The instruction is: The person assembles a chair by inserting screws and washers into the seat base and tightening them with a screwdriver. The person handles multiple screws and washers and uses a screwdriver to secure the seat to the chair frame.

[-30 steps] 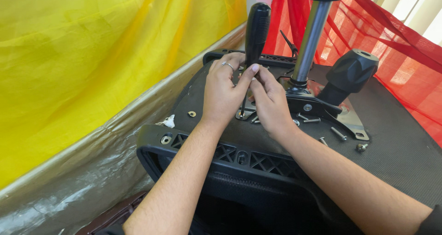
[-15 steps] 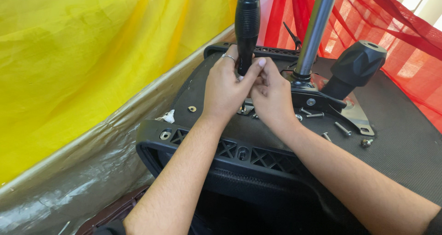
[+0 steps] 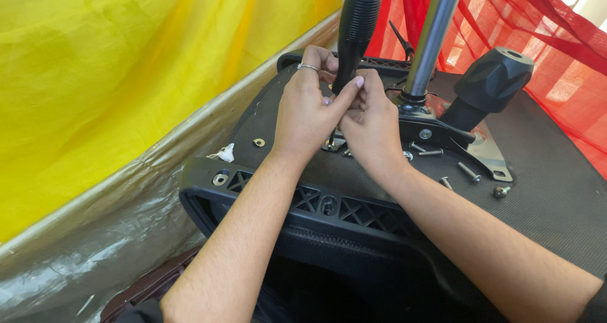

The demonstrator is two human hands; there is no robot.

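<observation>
An upturned black office-chair seat (image 3: 544, 190) lies before me, its metal mechanism plate (image 3: 484, 149) facing up. My left hand (image 3: 306, 111), with a ring on one finger, and my right hand (image 3: 373, 124) are pressed together at the foot of a black ribbed lever handle (image 3: 357, 25) that stands up from the mechanism. Both hands' fingers pinch around the lever's lower end; what lies between the fingertips is hidden. A silver gas-lift column (image 3: 433, 35) rises just right of my hands, and a black knob (image 3: 496, 79) sits further right.
Loose screws (image 3: 468, 171) and a bolt (image 3: 501, 191) lie on the seat underside right of my right hand. A washer (image 3: 258, 142) and a scrap of white paper (image 3: 224, 153) sit to the left. Yellow plastic sheeting (image 3: 114, 76) hangs left, red fabric (image 3: 563, 38) at the right.
The view has shifted, so the hands and lever now sit higher and further right in the frame. Both hands stay closed around the lever's lower end.
</observation>
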